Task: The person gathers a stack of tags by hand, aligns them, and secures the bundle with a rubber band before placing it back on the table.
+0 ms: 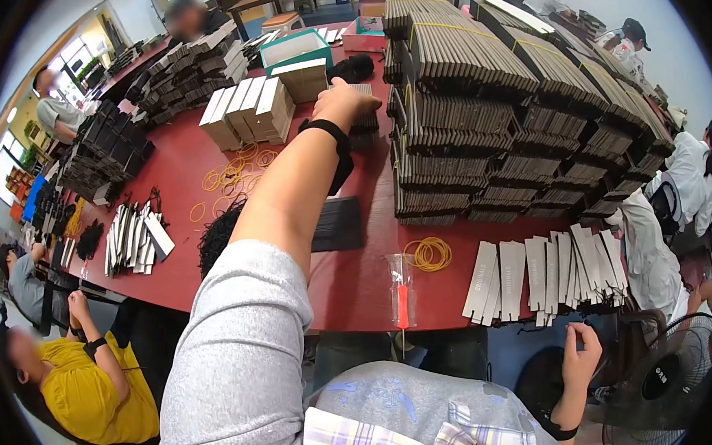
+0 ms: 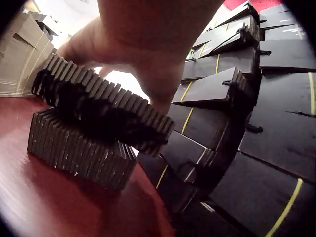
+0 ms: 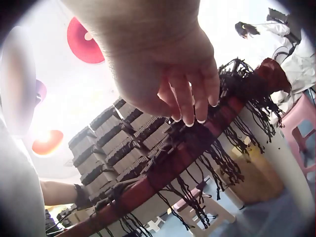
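Spanning an upper bundle (image 2: 101,89) of dark slabs, the left hand (image 1: 345,102) has thumb and fingers spread, seemingly clamped across it; some fingertips hidden. Bundle lies right under the fingers, tilted over a lower bundle (image 2: 76,145) on the red table (image 1: 344,301). Main risk: uneven pressure plus that tilt lets slabs fan out or slide off. Black cords (image 2: 89,109) along its face, below the fingers, could snag between the bundles. Tall stack (image 1: 465,77) is near the thumb side; a sideways bump could shift its rows. Right hand (image 1: 580,360), well apart, fingers loosely bent, nothing visibly held.
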The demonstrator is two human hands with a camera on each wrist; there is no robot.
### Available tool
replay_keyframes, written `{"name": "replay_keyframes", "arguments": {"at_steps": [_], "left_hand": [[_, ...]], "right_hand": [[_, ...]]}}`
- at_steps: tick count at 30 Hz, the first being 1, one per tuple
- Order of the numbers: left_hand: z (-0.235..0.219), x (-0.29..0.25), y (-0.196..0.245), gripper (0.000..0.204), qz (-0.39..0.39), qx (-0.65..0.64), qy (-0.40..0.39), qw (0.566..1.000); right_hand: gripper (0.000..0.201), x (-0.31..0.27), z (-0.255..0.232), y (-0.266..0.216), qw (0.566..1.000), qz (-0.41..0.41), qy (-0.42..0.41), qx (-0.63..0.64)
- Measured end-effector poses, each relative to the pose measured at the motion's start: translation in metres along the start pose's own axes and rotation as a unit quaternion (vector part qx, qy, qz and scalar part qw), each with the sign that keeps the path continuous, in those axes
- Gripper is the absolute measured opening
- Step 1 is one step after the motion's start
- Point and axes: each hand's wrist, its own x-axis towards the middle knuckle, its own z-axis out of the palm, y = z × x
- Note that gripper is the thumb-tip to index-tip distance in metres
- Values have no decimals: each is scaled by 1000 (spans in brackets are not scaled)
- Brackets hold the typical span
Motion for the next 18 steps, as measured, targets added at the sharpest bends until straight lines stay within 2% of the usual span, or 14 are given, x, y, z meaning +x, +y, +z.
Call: {"name": "replay_keyframes", "arguments": {"at_steps": [6, 7, 8, 11, 13, 14, 15, 18], "left_hand": [[4, -8, -4, 107, 4, 19, 10, 1000], [13, 12, -10, 105, 37, 31, 2, 999], [32, 56, -19, 103, 68, 43, -5, 997], [26, 107, -46, 99, 103, -184, -110, 971], [-45, 30, -40, 89, 50, -194, -149, 968], [-65, 12, -40, 79, 34, -153, -147, 977], [-57, 33, -50, 73, -7, -145, -83, 986], [-57, 38, -79, 72, -33, -150, -114, 981]], "right_hand": [[7, 0, 0, -6, 1000, -20, -23, -8], [7, -1, 1, -5, 999, -21, -27, -6], [7, -1, 1, -5, 999, -23, -32, -5], [7, -1, -2, -11, 999, -36, -32, -9], [7, -3, -4, -11, 999, -36, -25, -8], [7, -3, -5, -12, 999, -37, -19, -7], [7, -3, -5, -12, 999, -46, -19, -12], [7, -5, -3, -14, 997, -66, -24, -18]]}}
